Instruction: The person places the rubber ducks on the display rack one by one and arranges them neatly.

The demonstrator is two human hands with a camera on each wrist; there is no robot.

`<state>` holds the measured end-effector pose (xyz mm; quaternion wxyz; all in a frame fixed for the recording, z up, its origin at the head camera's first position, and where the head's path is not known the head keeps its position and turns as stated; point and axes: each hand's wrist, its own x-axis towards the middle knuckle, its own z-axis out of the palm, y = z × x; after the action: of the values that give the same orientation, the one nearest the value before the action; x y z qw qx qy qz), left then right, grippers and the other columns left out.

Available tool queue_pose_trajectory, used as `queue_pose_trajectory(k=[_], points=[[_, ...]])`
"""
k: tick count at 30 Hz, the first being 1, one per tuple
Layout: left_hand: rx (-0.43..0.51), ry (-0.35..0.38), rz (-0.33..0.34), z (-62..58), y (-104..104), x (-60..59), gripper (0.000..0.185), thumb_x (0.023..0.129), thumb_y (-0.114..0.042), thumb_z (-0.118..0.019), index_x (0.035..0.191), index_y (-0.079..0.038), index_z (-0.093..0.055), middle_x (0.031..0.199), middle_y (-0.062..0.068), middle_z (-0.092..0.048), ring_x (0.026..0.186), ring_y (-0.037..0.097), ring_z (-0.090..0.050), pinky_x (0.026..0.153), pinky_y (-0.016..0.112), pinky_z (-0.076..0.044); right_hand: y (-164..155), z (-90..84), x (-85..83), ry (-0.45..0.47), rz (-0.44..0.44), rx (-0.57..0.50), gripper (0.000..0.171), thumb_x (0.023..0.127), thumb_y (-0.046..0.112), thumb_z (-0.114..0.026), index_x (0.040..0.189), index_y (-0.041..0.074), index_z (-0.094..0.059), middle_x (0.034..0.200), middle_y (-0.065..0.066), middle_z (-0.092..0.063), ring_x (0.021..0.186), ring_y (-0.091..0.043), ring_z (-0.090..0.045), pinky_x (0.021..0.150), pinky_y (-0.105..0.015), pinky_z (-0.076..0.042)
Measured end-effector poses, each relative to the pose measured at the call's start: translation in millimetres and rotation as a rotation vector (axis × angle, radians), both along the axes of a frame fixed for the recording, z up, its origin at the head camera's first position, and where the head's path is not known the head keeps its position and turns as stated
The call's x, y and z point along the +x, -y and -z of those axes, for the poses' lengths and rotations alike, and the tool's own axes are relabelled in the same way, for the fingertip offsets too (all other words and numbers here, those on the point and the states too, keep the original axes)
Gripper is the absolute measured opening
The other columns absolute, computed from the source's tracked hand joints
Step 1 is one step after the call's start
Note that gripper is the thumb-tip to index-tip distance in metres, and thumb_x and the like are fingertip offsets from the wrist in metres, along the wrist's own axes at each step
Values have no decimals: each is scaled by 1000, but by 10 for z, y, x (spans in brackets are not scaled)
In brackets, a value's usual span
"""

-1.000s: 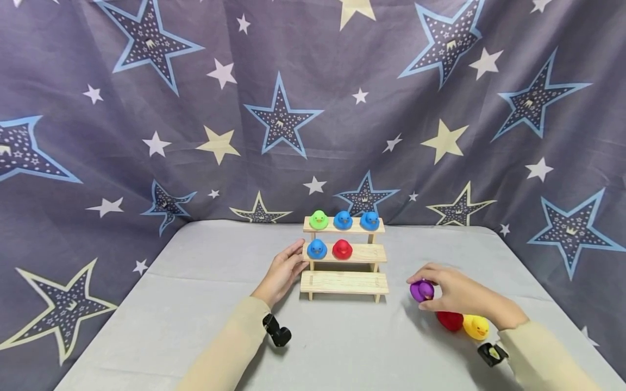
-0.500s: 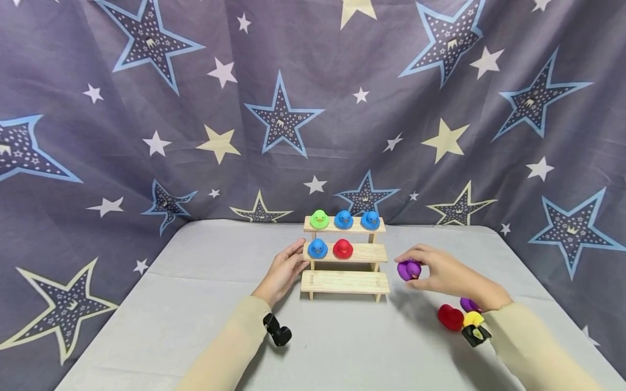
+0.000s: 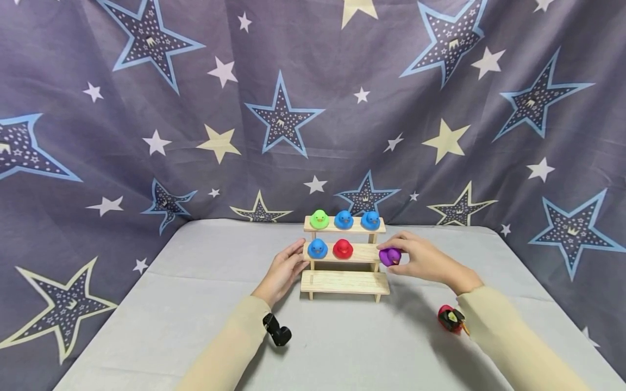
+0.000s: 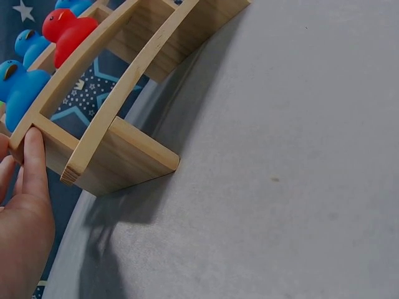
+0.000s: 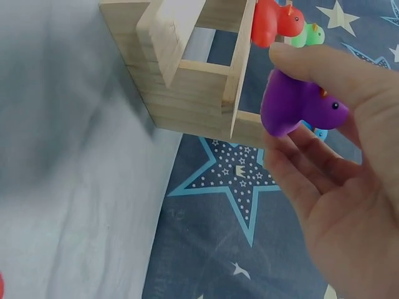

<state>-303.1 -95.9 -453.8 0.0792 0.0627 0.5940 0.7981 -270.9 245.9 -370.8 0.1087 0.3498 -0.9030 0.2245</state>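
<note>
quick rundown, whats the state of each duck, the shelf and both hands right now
purple duck: pinched in the right hand, at the middle step's right end
wooden shelf: upright, bottom step bare
green duck, two blue ducks: top step
blue duck, red duck: middle step
left hand: touching the shelf's left end

The right sleeve (image 3: 508,336) partly hides a red duck (image 3: 446,317).

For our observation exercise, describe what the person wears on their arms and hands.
Both arms wear long, plain cream sleeves reaching the wrists. A small black camera is strapped under the left wrist, another at the right wrist. The left hand and right hand are bare, without gloves.
</note>
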Motion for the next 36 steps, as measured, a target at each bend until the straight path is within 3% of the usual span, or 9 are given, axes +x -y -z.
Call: queue_pose_trajectory(k=[11, 28, 36], points=[[9, 5, -11, -9, -6, -1, 52, 102, 3, -43, 153, 3, -33, 151, 21, -37, 126, 24, -51, 107, 27, -48, 189, 15, -183, 30, -3, -5, 47, 76, 13, -86, 120, 8, -70, 124, -15, -63, 112, -33, -60, 96, -51, -54], [14, 6, -8, -1, -6, 2, 52, 102, 3, -42, 153, 3, -33, 151, 21, -37, 128, 26, -49, 107, 27, -48, 322, 104, -311, 89, 58, 9, 53, 77, 20, -85, 125, 4, -67, 115, -13, -67, 100, -26, -63, 88, -43, -58], [10, -7, -3, 8, -7, -5, 52, 102, 3, -42, 154, 3, -32, 151, 23, -37, 126, 25, -51, 109, 29, -47, 322, 125, -309, 90, 69, -3, 55, 77, 20, -85, 126, 5, -67, 119, -15, -66, 104, -30, -63, 90, -47, -57]])
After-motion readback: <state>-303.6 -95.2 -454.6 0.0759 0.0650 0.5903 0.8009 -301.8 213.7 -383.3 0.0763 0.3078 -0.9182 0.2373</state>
